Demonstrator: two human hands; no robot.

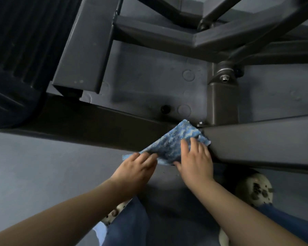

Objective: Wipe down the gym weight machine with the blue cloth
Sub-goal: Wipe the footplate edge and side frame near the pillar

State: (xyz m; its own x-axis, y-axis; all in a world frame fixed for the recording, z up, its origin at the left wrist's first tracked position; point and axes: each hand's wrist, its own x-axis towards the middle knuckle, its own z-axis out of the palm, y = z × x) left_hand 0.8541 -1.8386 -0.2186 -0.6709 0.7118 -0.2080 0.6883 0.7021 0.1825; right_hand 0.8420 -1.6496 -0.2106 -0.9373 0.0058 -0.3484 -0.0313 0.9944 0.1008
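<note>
Mottled blue microfibre cloth [169, 144] draped over the dark grey steel base beam [96, 125] of the weight machine near its upright-post joint, right hand [196, 160] pressing it flat with fingers [185, 145] spread, left hand [136, 166] pinching the cloth's lower-left edge, grey floor [34, 166] beneath.

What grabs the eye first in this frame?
The blue cloth, the only bright thing, draped over the machine's dark low frame beam at centre. The right hand presses it with spread fingers while the left hand holds its lower left corner. At far left looms a black ribbed panel.
</note>
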